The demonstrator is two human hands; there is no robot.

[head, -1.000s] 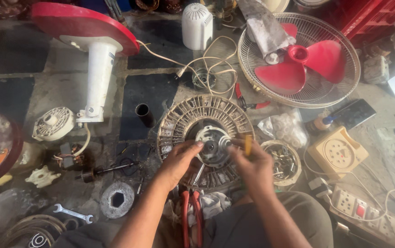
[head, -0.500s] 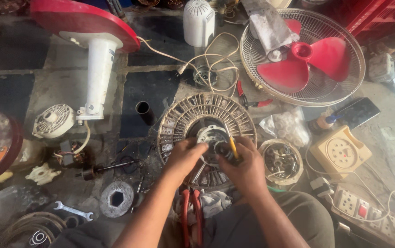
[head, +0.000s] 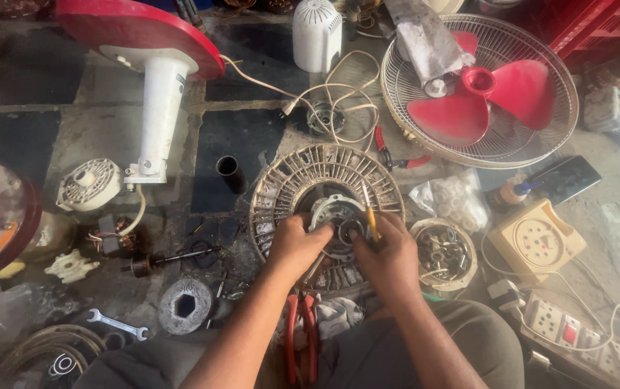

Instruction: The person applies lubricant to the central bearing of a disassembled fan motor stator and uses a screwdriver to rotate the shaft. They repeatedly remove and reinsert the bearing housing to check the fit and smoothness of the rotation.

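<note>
Fingers of the left hand (head: 297,243) curl down onto the metal hub (head: 336,220) at the middle of a round, ribbed motor disc (head: 324,216), tips pressed on the hub's left edge. Right hand (head: 390,253) is closed around a thin yellow-handled screwdriver (head: 371,216), shaft tilted up and away, tip hidden at the hub. Disc lies flat on the stone floor, directly ahead of the knees; its rim is dull grey metal with radial slots, dusty.

Just beside the disc's right edge: a small round bowl (head: 442,253) of mixed screws and metal bits, nearly touching the right wrist. Red-handled pliers (head: 301,338) lie between the forearms, below the disc. A black cylinder (head: 229,173) stands left of the disc, apart from it. Farther back right, a wire fan guard (head: 480,90) holds a red three-blade propeller (head: 484,97). Far left, a white fan stand with red base (head: 153,86) lies tipped. A wrench (head: 117,324) rests lower left. Open floor is narrow on every side of the disc.
</note>
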